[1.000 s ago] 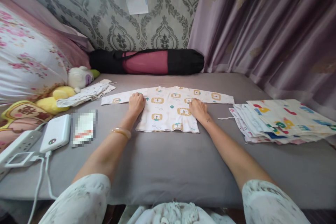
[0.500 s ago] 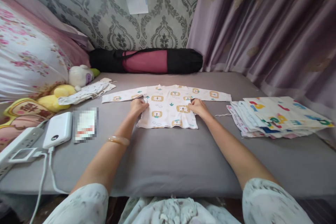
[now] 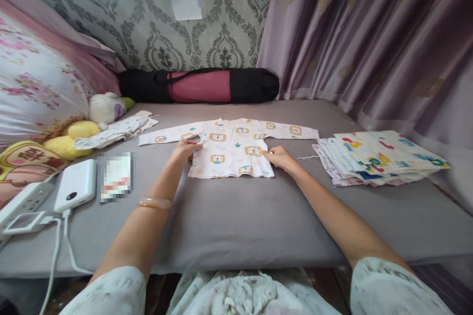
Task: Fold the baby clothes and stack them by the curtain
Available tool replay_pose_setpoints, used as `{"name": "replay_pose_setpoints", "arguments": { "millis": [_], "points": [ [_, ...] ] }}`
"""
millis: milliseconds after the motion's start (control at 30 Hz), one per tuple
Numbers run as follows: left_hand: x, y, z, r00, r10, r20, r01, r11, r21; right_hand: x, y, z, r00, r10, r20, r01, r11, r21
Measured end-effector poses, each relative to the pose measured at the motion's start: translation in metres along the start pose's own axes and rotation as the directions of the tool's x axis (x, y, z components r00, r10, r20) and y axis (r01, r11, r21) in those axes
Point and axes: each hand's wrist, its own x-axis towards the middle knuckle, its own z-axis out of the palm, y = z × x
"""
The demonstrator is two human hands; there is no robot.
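I see the shirt (image 3: 229, 150) spread out in the middle of the gray sheet (image 3: 236, 226), its sleeves reaching left and right. The fingers of my left hand (image 3: 184, 150) pinch its left side edge. The fingers of my right hand (image 3: 280, 156) pinch its right side edge. A pile of cloths (image 3: 388, 150) sits to the right. A long bag (image 3: 199, 87) lies at the far side.

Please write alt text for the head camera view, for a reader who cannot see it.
The left hand and right hand pinch the side edges of a white patterned shirt, spread with sleeves out on a gray sheet. A cloth stack lies at right, a power strip at left.
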Motion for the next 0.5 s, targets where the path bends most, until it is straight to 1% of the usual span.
{"name": "replay_pose_setpoints", "arguments": {
  "millis": [100,167,233,300,367,433,500],
  "points": [
    [-0.008,-0.005,-0.004,1.000,0.016,-0.005,-0.016,1.000,-0.007,-0.011,0.005,0.004,0.997,-0.078,-0.013,0.077,0.995,-0.061],
    [-0.018,-0.008,-0.006,0.998,0.053,0.021,-0.054,0.995,0.081,-0.020,0.006,0.006,0.994,-0.101,-0.029,0.097,0.989,-0.109],
    [-0.029,-0.011,-0.007,0.993,0.107,0.042,-0.114,0.967,0.226,-0.031,0.003,0.008,0.993,-0.113,-0.046,0.105,0.982,-0.155],
    [-0.039,-0.015,-0.007,0.983,0.179,0.047,-0.183,0.906,0.381,-0.042,0.000,0.008,0.991,-0.122,-0.062,0.107,0.974,-0.199],
    [-0.047,-0.021,-0.007,0.965,0.260,0.042,-0.245,0.826,0.507,-0.050,-0.002,0.008,0.990,-0.121,-0.075,0.100,0.965,-0.241],
    [-0.051,-0.029,-0.006,0.945,0.327,0.033,-0.283,0.759,0.586,-0.054,-0.001,0.008,0.989,-0.124,-0.083,0.097,0.956,-0.275],
    [-0.051,-0.037,-0.008,0.926,0.377,0.022,-0.308,0.721,0.621,-0.055,0.003,0.007,0.988,-0.129,-0.083,0.098,0.949,-0.301]
  ]
}}
